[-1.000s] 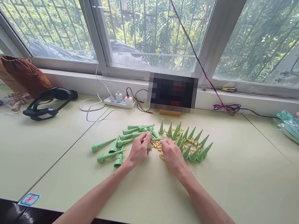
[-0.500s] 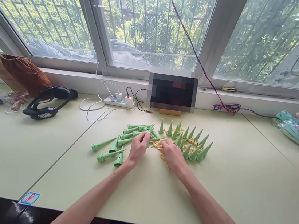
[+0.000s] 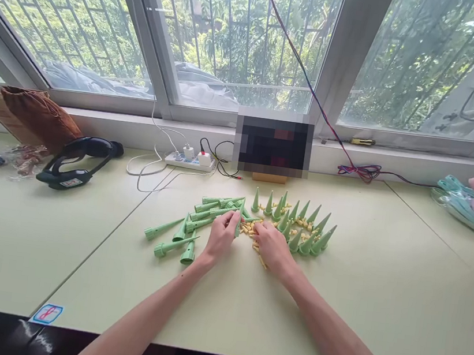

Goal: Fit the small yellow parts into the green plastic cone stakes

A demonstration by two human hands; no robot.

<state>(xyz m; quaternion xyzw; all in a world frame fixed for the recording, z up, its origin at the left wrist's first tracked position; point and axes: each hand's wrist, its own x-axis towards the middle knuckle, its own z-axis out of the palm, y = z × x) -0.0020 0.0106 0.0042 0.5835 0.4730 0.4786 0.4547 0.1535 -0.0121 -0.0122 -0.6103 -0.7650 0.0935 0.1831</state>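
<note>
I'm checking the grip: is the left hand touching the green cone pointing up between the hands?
Touching: the head view shows the left hand holding the green cone with no gap between them.

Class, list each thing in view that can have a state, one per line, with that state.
Held green cone: in the left grip, tip up
Right grip: at the yellow pegs; hold unclear
Yellow pegs: loose, scattered
Left-side cones: mostly lying down
Right-side cones: standing, tips up
Power strip: plugs inserted
Red-blue cable: bundled
</note>
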